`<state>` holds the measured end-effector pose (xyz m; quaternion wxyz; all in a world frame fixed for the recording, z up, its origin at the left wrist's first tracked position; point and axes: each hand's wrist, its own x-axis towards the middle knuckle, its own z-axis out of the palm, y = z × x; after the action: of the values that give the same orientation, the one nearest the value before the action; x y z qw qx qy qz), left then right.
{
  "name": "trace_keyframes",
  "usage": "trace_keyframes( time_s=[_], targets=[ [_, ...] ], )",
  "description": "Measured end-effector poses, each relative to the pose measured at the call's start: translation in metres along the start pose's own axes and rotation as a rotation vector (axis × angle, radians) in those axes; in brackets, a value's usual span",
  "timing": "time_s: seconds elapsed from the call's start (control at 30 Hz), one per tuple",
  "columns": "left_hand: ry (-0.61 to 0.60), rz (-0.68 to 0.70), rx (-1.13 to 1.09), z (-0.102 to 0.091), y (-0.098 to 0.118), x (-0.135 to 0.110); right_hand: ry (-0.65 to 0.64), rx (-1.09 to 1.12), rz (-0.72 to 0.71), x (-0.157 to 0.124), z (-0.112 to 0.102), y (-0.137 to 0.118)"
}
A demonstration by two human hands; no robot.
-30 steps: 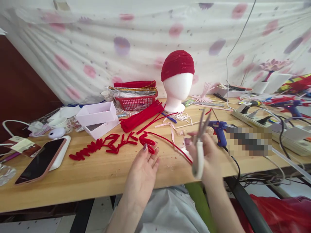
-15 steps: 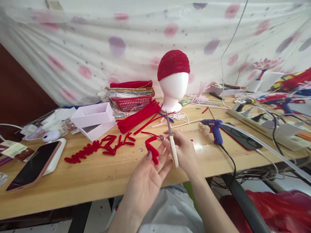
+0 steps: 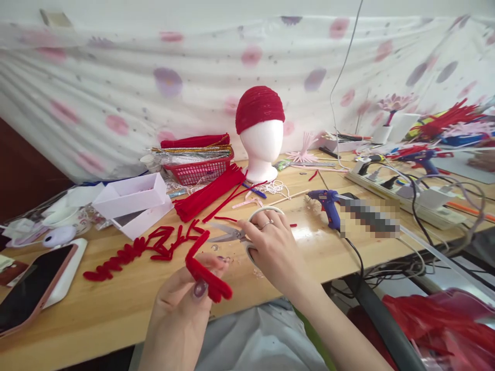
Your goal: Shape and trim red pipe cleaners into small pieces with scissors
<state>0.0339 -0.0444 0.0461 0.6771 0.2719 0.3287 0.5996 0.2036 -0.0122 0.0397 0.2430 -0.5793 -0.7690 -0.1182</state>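
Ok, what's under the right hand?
Under the right hand are scissors, their parted blades and parts of the white handles showing. The rest of the handles and the tabletop beneath the palm are covered, so I can't tell whether anything else is there.

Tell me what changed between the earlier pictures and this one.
The right hand has brought the scissors down from upright to low over the table, blades now pointing left; whether its grip has loosened is unclear. The left hand, holding the bent red piece, has moved left and nearer the camera. The white head, nearer glue gun and red bundle stay put.
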Motion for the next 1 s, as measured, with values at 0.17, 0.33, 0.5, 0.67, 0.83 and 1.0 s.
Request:
trace_keyframes(
  time_s=[0.17, 0.33, 0.5, 0.67, 0.83, 1.0],
  targets=[
    [0.095, 0.025, -0.023, -0.006, 0.001, 0.004, 0.005, 0.248, 0.113, -0.007, -0.002, 0.003],
    [0.123, 0.115, -0.014, -0.006, 0.000, 0.011, -0.022, 1.023, 0.462, -0.032, 0.000, 0.004],
    [0.105, 0.102, -0.018, -0.006, -0.005, 0.021, -0.278, 1.243, 0.353, -0.052, -0.012, 0.006],
    [0.010, 0.009, 0.020, -0.007, 0.004, 0.023, -0.666, 1.263, 0.175, -0.065, -0.017, 0.012],
    [-0.176, -0.118, 0.130, -0.005, 0.015, 0.027, -0.719, 1.130, 0.152, -0.061, -0.016, 0.012],
    [-0.254, -0.164, 0.162, -0.005, 0.015, 0.033, -0.728, 1.161, 0.246, -0.058, -0.018, 0.012]
  ],
)
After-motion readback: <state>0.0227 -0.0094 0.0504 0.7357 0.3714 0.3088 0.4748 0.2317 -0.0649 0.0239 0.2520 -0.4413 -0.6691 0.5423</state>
